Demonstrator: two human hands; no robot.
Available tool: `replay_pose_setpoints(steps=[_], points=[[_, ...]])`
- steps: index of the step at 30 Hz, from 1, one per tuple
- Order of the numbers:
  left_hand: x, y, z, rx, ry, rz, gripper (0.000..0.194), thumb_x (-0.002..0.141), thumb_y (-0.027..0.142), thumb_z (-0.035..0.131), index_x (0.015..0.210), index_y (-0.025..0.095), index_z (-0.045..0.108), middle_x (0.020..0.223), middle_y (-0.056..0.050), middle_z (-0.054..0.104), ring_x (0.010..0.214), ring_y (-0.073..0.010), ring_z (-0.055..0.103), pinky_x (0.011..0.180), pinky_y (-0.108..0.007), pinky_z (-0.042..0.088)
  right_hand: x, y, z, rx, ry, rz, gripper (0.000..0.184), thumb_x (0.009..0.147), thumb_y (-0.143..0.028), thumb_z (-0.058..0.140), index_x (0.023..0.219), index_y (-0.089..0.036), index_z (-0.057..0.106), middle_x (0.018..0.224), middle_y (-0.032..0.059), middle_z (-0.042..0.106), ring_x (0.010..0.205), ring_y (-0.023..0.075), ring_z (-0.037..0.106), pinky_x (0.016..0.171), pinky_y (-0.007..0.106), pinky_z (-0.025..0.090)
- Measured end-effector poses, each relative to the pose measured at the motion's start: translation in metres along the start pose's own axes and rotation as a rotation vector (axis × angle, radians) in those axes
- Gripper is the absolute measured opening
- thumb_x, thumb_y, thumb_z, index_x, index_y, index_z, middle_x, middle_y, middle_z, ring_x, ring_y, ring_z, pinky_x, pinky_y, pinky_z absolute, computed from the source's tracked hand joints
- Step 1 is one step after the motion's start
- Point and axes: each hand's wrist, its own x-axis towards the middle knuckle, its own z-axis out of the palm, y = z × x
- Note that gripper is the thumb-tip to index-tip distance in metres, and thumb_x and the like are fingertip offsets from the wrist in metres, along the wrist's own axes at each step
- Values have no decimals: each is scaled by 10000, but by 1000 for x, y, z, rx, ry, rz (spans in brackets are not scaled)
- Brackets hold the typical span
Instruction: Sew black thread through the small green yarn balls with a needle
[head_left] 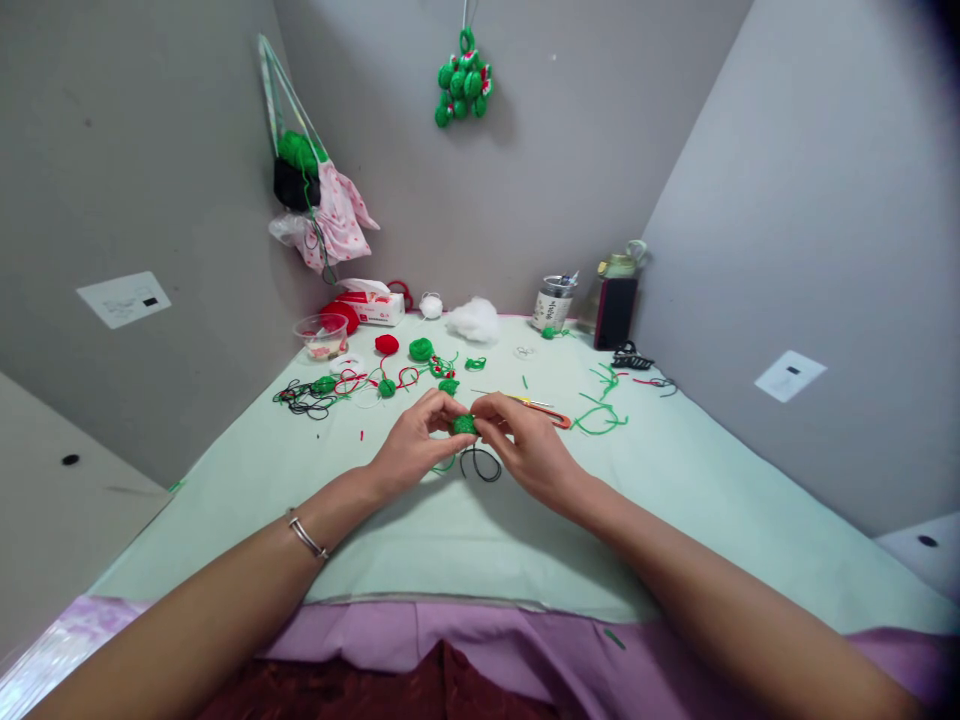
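Observation:
Between my two hands, above the pale green tablecloth, is a small green crocheted ball [464, 425]. My left hand [420, 432] grips it from the left, thumb below and fingers above. The fingertips of my right hand [517, 440] are pinched together at the ball's right side; whether a needle or thread sits in them is too small to make out. A loop of black cord [481, 464] hangs or lies just beneath the ball. Behind my right fingers lies an orange-handled tool [553, 417], partly hidden.
Green yarn balls [421, 349], a red yarn ball [387, 344] and tangled black cord [306, 398] lie at the back left. White stuffing [474, 320], a pen tin [553, 303], an upright phone [616, 313] and a black claw clip [632, 356] line the back. Green yarn scraps [600, 418] lie right.

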Motion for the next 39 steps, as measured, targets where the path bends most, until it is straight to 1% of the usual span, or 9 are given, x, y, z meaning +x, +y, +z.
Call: replay_pose_setpoints(steps=[4,8,12,15,18,24,29,33,39], points=[[-2,-5,2,93,-23,50,160,792,250,719,835,169,587,880,-10,506,800,-136,538,757,-303,462,-5,3,7,-268,-9,-168,116,973,-186,447,946,-182,560,847,56,645,735,158,572,638,257,372],[-3,-8,3,190,-68,60,180,803,257,714,803,182,551,861,-1,481,781,-136,502,711,-287,443,-5,2,4,-384,-19,-187,197,966,-157,430,874,-181,603,802,53,642,683,141,565,601,255,355],[-1,-11,-3,323,-34,83,178,809,256,701,837,193,537,874,-4,492,779,-144,493,699,-289,423,0,-17,-14,74,57,-68,142,961,-244,508,874,-189,605,886,56,674,689,129,626,603,245,444],[3,-18,-12,420,48,95,195,795,228,693,876,200,518,911,-10,514,784,-150,488,687,-286,409,0,-31,-35,608,-42,73,133,973,-325,521,938,-203,561,877,43,699,585,124,653,563,260,513],[8,-25,-23,479,96,57,222,783,227,694,877,204,495,882,4,519,746,-144,475,675,-284,395,-4,-38,-59,859,-70,96,100,963,-299,553,916,-212,554,805,30,718,559,133,661,543,262,527],[17,-29,-39,509,217,-37,238,748,214,694,796,201,461,849,17,522,700,-127,469,664,-277,378,-12,-40,-100,1047,57,-83,111,865,-272,686,775,-218,650,483,-45,517,366,60,379,368,179,307],[17,-25,-41,470,246,-87,205,755,245,684,846,206,505,834,22,554,687,-122,481,656,-268,379,-10,-34,-103,1044,57,-60,187,826,-333,723,711,-230,618,423,-80,315,362,60,163,355,196,176],[17,-22,-40,258,202,-111,269,759,320,696,977,224,572,959,3,586,655,-106,491,645,-268,419,-6,-28,-95,1020,37,8,190,834,-354,711,726,-231,614,429,-79,337,399,73,164,397,208,208],[15,-11,-35,1,95,-196,344,719,329,759,1010,208,622,940,-7,597,689,-115,566,653,-264,449,-1,-26,-81,955,23,142,135,900,-306,633,819,-199,637,440,-77,366,446,74,229,457,219,229]])
